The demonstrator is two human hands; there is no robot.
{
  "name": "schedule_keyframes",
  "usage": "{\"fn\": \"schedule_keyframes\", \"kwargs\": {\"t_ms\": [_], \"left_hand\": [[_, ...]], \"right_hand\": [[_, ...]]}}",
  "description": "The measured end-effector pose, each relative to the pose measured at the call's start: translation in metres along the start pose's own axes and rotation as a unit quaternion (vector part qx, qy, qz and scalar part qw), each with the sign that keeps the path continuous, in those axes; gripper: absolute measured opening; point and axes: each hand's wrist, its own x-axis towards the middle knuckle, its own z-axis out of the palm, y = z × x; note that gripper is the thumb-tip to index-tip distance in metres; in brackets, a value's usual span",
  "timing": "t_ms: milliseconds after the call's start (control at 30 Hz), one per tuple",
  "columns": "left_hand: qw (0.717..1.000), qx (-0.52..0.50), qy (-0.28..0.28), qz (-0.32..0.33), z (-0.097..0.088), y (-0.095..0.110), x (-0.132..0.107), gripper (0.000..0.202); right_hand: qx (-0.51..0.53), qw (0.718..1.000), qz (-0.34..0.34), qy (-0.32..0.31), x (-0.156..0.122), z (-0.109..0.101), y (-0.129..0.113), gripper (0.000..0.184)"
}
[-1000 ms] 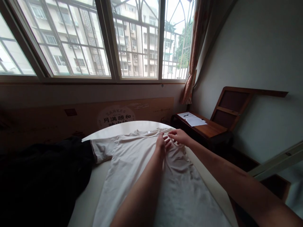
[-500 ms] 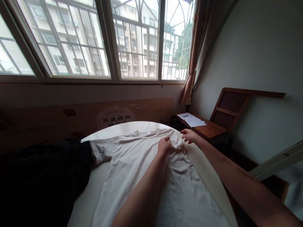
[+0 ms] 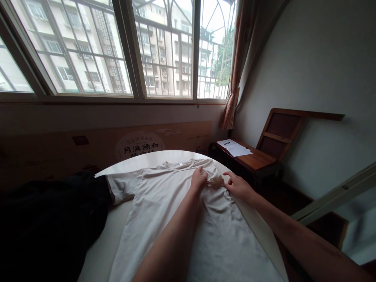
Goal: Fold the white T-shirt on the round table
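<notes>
A white short-sleeved T-shirt (image 3: 173, 207) lies spread over a round white table (image 3: 102, 235), its neckline at the far side. My left hand (image 3: 199, 178) is closed on the shirt near its right shoulder; what lies under the fingers is partly hidden. At the rumpled right sleeve (image 3: 216, 181) is my right hand (image 3: 239, 188), with its index finger and thumb apart and the lower fingertip touching the sleeve edge. Dark cloth (image 3: 53, 219) lies against the shirt's left sleeve.
Behind the table stands a printed cardboard panel (image 3: 182, 137) below barred windows. To the right, a wooden bench (image 3: 264, 158) bears papers (image 3: 237, 149) and a pen. A curtain (image 3: 230, 111) hangs in the corner. A pale rail (image 3: 337, 194) slants at the right.
My right hand has come down and left to the right sleeve, where its fingertip now touches the edge. The sleeve is more bunched. My left hand stays at the shoulder; the view has shifted slightly.
</notes>
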Motion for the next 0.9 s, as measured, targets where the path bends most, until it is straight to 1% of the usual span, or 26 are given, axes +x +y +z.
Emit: {"fn": "schedule_keyframes", "kwargs": {"t_ms": [67, 100, 133, 200, 233, 300, 333, 367, 433, 500, 533, 600, 667, 800, 900], "left_hand": [[0.998, 0.056, 0.005, 0.024, -0.001, 0.004, -0.003, 0.057], [0.996, 0.080, 0.007, 0.035, -0.002, 0.005, -0.004, 0.054], [0.993, 0.104, 0.008, 0.045, -0.002, 0.006, -0.006, 0.052], [0.981, 0.184, 0.011, 0.065, -0.002, 0.008, -0.011, 0.046], [0.968, 0.237, 0.013, 0.076, -0.001, 0.008, -0.013, 0.042], [0.933, 0.345, 0.016, 0.098, -0.001, 0.007, -0.017, 0.037], [0.917, 0.384, 0.018, 0.105, -0.001, 0.007, -0.018, 0.036], [0.907, 0.406, 0.019, 0.110, -0.001, 0.005, -0.019, 0.036], [0.898, 0.425, 0.020, 0.114, -0.001, 0.003, -0.019, 0.037], [0.898, 0.426, 0.018, 0.108, 0.000, 0.000, -0.017, 0.041], [0.899, 0.424, 0.016, 0.103, 0.000, -0.002, -0.016, 0.043], [0.903, 0.421, 0.012, 0.092, 0.000, -0.004, -0.014, 0.049], [0.902, 0.422, 0.009, 0.085, 0.001, -0.005, -0.012, 0.052], [0.893, 0.444, 0.012, 0.070, 0.003, -0.006, -0.011, 0.053], [0.889, 0.454, 0.025, 0.056, 0.004, -0.003, -0.012, 0.054]], "right_hand": [[-0.022, 1.000, 0.000, -0.011, -0.005, -0.006, -0.004, 0.037], [-0.037, 0.999, -0.003, -0.013, -0.006, -0.008, -0.005, 0.034], [-0.053, 0.999, -0.009, -0.011, -0.008, -0.010, -0.008, 0.033], [-0.078, 0.996, -0.032, 0.008, -0.008, -0.011, -0.013, 0.039], [-0.087, 0.995, -0.047, 0.023, -0.007, -0.011, -0.016, 0.043], [-0.104, 0.990, -0.084, 0.047, -0.003, -0.008, -0.021, 0.049], [-0.114, 0.987, -0.102, 0.053, 0.000, -0.006, -0.024, 0.050], [-0.127, 0.983, -0.117, 0.056, 0.002, -0.004, -0.026, 0.048], [-0.153, 0.978, -0.131, 0.056, 0.006, -0.001, -0.029, 0.036], [-0.172, 0.976, -0.124, 0.055, 0.008, 0.002, -0.030, 0.018], [-0.178, 0.975, -0.120, 0.057, 0.007, 0.003, -0.029, 0.014], [-0.182, 0.974, -0.122, 0.065, 0.005, 0.004, -0.026, 0.014], [-0.176, 0.972, -0.139, 0.062, 0.002, 0.004, -0.022, 0.013], [-0.149, 0.971, -0.187, 0.023, 0.000, 0.000, -0.013, 0.015], [-0.115, 0.974, -0.197, -0.004, 0.006, -0.006, -0.008, 0.015]]}}
